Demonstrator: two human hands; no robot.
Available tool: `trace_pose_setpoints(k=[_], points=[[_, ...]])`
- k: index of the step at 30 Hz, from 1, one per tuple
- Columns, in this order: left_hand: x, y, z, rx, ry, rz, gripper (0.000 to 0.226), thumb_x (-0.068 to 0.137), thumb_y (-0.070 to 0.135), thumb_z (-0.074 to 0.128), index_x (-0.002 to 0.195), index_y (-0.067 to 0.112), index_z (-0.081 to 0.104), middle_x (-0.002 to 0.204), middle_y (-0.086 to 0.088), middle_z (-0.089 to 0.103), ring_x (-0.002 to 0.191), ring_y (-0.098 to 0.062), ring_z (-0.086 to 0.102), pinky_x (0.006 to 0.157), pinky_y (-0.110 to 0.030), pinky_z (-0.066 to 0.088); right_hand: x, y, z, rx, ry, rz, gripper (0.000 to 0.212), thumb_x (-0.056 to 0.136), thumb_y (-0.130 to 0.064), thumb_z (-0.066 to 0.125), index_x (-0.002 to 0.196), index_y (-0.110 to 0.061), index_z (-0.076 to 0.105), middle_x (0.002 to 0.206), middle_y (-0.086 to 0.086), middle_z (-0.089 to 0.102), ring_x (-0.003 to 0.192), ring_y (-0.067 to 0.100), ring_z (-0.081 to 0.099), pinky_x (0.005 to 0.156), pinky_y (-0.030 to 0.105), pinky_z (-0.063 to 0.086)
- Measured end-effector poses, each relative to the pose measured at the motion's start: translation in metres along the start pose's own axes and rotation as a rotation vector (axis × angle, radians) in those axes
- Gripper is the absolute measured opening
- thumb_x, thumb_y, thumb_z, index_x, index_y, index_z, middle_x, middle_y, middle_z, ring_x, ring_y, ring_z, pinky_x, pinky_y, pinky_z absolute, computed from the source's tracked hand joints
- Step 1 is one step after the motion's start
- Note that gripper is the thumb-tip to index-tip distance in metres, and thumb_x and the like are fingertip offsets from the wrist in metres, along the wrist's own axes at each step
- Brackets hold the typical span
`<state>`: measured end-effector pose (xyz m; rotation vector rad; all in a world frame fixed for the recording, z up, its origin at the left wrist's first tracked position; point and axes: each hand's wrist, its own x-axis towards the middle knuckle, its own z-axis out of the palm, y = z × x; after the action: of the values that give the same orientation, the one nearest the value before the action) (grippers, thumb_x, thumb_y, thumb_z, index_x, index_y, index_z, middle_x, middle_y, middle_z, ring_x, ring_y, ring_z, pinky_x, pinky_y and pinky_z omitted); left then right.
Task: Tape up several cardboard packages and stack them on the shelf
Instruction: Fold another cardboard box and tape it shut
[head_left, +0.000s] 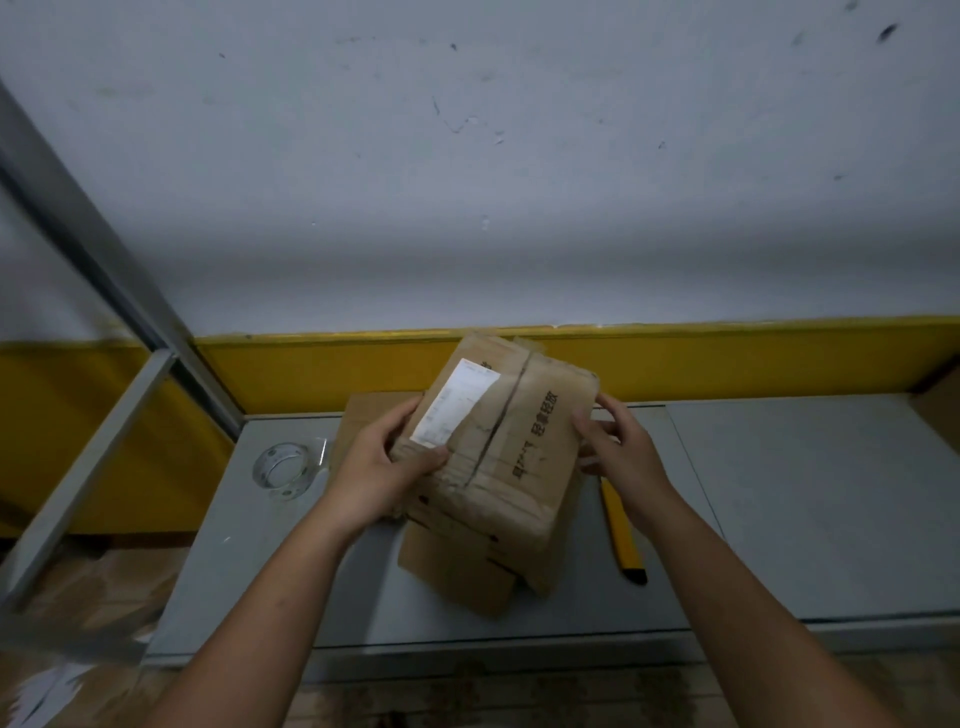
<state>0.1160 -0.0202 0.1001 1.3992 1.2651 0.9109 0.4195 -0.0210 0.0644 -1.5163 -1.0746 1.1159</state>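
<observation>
A worn cardboard package (511, 436) with a white label and black printed characters is held tilted above the grey table (779, 493). My left hand (382, 467) grips its left edge, thumb over the label's lower corner. My right hand (615, 447) holds its right edge with fingers curled round the side. A second cardboard package (457, 577) lies on the table just beneath it. A roll of clear tape (283, 470) sits on the table to the left of my left hand.
A yellow and black utility knife (623, 530) lies on the table right of the packages. Flat cardboard (363, 421) lies behind my left hand. A grey metal shelf frame (104, 395) slants at the left. The wall has a yellow band (727, 358).
</observation>
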Motion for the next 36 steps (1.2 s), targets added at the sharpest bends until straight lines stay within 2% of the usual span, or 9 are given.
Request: trace_pose_setpoints(k=[5, 8, 15, 18, 20, 23, 26, 31, 36], points=[[0.009, 0.012, -0.012, 0.000, -0.080, 0.056, 0.068, 0.088, 0.026, 0.084, 0.149, 0.039, 0.057, 0.130, 0.028, 0.068, 0.114, 0.008, 0.065, 0.084, -0.012, 0.056, 0.015, -0.007, -0.024, 0.109, -0.118, -0.088, 0.058, 0.087, -0.051, 0.077, 0.137, -0.029, 0.060, 0.131, -0.002, 0.070, 0.125, 0.020, 0.064, 0.101, 0.042, 0.057], [0.025, 0.020, -0.011, 0.062, -0.094, 0.094, 0.068, 0.082, 0.042, 0.086, 0.145, 0.047, 0.059, 0.132, 0.029, 0.066, 0.114, 0.011, 0.062, 0.084, -0.014, 0.057, 0.017, -0.016, -0.027, 0.237, -0.105, -0.107, 0.059, 0.083, -0.046, 0.082, 0.133, -0.019, 0.065, 0.125, 0.005, 0.073, 0.118, 0.026, 0.069, 0.095, 0.043, 0.058], [0.049, 0.015, 0.021, -0.174, 0.335, 0.006, 0.066, 0.089, 0.057, 0.076, 0.144, 0.035, 0.047, 0.135, 0.000, 0.057, 0.123, -0.013, 0.059, 0.102, -0.035, 0.053, 0.015, -0.012, -0.021, 0.423, 0.249, -0.035, 0.011, 0.087, -0.026, 0.077, 0.094, -0.020, 0.083, 0.100, 0.001, 0.080, 0.094, 0.018, 0.076, 0.070, 0.030, 0.060], [0.026, 0.000, 0.035, -0.125, 0.325, -0.021, 0.074, 0.080, 0.068, 0.071, 0.139, 0.034, 0.042, 0.120, 0.005, 0.064, 0.112, -0.006, 0.063, 0.081, -0.018, 0.054, 0.011, 0.000, -0.011, 0.401, 0.435, 0.059, 0.019, 0.079, -0.034, 0.080, 0.076, -0.015, 0.077, 0.085, 0.000, 0.078, 0.086, 0.020, 0.075, 0.072, 0.041, 0.062], [0.012, -0.008, 0.049, -0.064, 0.186, -0.036, 0.079, 0.075, 0.079, 0.067, 0.138, 0.038, 0.042, 0.120, 0.018, 0.063, 0.108, 0.010, 0.062, 0.072, -0.008, 0.050, 0.003, 0.006, -0.001, 0.401, 0.541, 0.078, 0.025, 0.076, -0.040, 0.078, 0.071, -0.016, 0.072, 0.071, -0.008, 0.073, 0.073, 0.010, 0.073, 0.060, 0.033, 0.059], [0.014, -0.018, 0.058, -0.029, 0.057, -0.009, 0.080, 0.076, 0.088, 0.063, 0.141, 0.042, 0.049, 0.127, 0.029, 0.063, 0.113, 0.016, 0.059, 0.088, -0.018, 0.052, -0.011, 0.013, 0.016, 0.384, 0.543, 0.036, 0.022, 0.086, -0.037, 0.075, 0.082, -0.016, 0.077, 0.074, -0.008, 0.075, 0.074, 0.009, 0.073, 0.058, 0.025, 0.056], [0.033, -0.019, 0.051, -0.065, 0.108, -0.032, 0.084, 0.073, 0.098, 0.052, 0.136, 0.042, 0.056, 0.119, 0.028, 0.066, 0.112, 0.005, 0.062, 0.084, -0.030, 0.051, -0.028, 0.015, 0.031, 0.382, 0.494, 0.001, 0.015, 0.090, -0.039, 0.076, 0.098, -0.026, 0.078, 0.089, -0.011, 0.078, 0.082, 0.004, 0.074, 0.063, 0.020, 0.057], [0.076, -0.026, 0.033, -0.146, 0.107, -0.152, 0.091, 0.070, 0.100, 0.053, 0.139, 0.042, 0.053, 0.130, 0.011, 0.060, 0.118, -0.013, 0.058, 0.083, -0.037, 0.052, -0.052, 0.022, 0.062, 0.347, 0.312, 0.083, 0.041, 0.090, -0.048, 0.076, 0.126, -0.031, 0.067, 0.115, -0.011, 0.073, 0.107, 0.011, 0.070, 0.089, 0.041, 0.062], [0.098, -0.053, 0.028, -0.218, 0.171, -0.233, 0.090, 0.074, 0.089, 0.066, 0.148, 0.043, 0.045, 0.140, 0.006, 0.058, 0.126, -0.021, 0.057, 0.105, -0.052, 0.052, -0.052, 0.029, 0.070, 0.273, 0.229, 0.082, 0.030, 0.090, -0.050, 0.074, 0.117, -0.039, 0.067, 0.107, -0.025, 0.073, 0.103, 0.000, 0.069, 0.093, 0.041, 0.060]])
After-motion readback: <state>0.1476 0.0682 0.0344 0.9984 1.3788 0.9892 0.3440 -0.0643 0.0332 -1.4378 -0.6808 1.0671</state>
